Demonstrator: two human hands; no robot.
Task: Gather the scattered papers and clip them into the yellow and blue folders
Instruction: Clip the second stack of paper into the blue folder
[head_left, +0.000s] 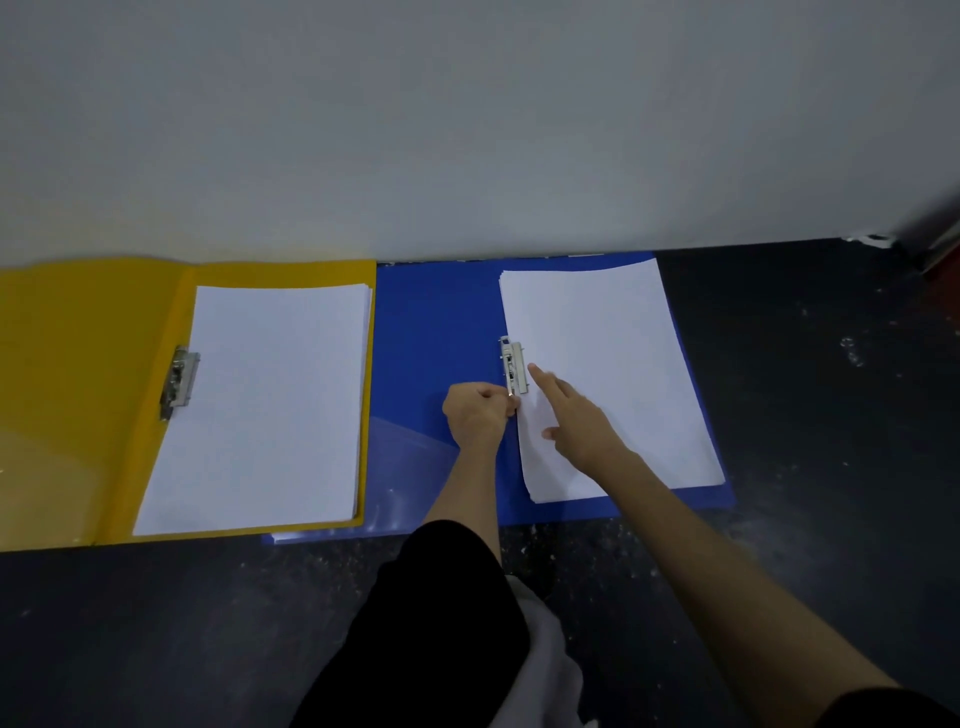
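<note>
Blue folder (436, 332), right: left hand (475, 415) pinches clip lever (513, 366) while right hand (574, 415), fingers straight, pins papers (608, 374) for clamping.

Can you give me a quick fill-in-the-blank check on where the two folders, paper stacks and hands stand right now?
1. The open yellow plastic folder lies to the ____ of the open blue plastic folder.
2. The left hand pinches the lever of the blue folder's metal ____.
3. The right hand presses its straight fingers on the white ____ stack lying in the blue folder.

Missing words: left; clip; paper
</note>
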